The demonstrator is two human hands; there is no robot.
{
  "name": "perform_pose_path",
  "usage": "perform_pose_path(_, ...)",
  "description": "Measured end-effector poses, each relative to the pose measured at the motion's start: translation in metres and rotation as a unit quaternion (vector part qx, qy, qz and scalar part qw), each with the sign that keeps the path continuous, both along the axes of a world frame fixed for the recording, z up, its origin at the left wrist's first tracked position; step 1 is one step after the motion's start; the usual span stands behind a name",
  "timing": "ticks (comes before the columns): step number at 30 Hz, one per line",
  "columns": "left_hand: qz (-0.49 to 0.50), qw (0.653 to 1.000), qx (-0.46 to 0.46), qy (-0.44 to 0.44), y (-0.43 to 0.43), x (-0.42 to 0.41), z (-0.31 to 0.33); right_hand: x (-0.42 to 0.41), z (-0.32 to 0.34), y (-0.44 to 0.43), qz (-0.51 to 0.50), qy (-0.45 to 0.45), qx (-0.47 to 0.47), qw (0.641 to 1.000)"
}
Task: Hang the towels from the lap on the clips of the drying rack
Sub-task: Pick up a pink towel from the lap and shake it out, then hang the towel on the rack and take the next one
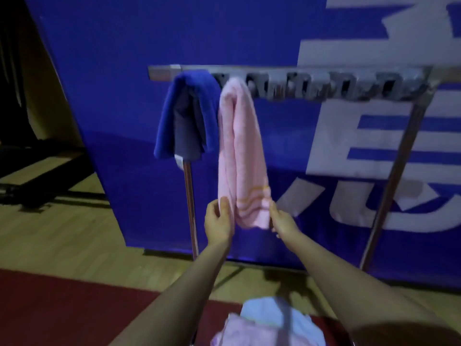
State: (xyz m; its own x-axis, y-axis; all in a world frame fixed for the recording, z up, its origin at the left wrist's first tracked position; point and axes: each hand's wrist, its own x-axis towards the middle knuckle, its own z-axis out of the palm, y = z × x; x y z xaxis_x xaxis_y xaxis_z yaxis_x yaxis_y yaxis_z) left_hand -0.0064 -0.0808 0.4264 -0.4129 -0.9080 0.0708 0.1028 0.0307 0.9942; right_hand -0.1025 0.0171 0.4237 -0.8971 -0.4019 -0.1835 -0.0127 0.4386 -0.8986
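Observation:
A pink towel (239, 151) with orange stripes near its lower end hangs from a clip on the drying rack's metal bar (324, 81). My left hand (219, 221) pinches its lower left edge. My right hand (282, 221) pinches its lower right corner. A blue towel (189, 113) hangs to the left, over the rack's end. Several more towels, pale blue and pink (264, 325), lie on my lap at the bottom of the view.
The rack's row of free clips (349, 88) runs to the right of the pink towel. Its legs (389, 186) stand on a wooden floor before a blue banner wall (124, 71). A red mat (62, 308) lies at the lower left.

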Motion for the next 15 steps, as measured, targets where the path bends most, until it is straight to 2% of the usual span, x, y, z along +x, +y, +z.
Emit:
perform_pose_path(5,-0.066,0.989,0.089,-0.1,0.033,0.013,-0.124,0.033,-0.107,0.048,0.026,-0.11,0.081,0.99)
perform_pose_path(9,-0.105,0.971,0.132,-0.172,0.068,0.028,-0.216,0.057,-0.191,0.082,0.075,-0.203,0.144,0.966)
perform_pose_path(12,-0.106,0.956,0.168,-0.215,0.08,0.037,-0.262,0.069,-0.23,0.1,0.091,-0.231,0.165,0.955)
perform_pose_path(15,-0.146,0.921,0.187,-0.31,0.085,0.039,-0.308,0.066,-0.261,0.107,0.117,-0.216,0.211,0.946)
